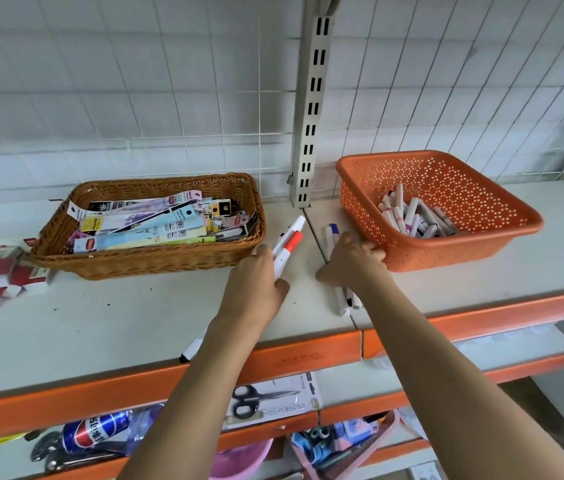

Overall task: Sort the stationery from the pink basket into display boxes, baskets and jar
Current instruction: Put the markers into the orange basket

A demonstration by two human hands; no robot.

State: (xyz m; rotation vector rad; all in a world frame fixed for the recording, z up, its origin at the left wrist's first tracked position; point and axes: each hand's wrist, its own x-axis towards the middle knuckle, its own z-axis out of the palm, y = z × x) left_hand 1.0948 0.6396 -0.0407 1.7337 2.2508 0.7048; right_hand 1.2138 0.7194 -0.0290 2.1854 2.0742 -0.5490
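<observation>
Markers (287,245) gripped in left hand (259,282), right hand (351,259) holding orange basket (464,251)

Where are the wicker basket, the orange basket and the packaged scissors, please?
wicker basket (155,263): head view, on its front woven wall.
orange basket (460,252): head view, on its front perforated wall.
scissors (249,401): head view, on the black handles.

Two baskets, one wicker basket (155,261), one orange basket (446,251), two hands, one scissors pack (273,400), one cola bottle (100,433)
</observation>
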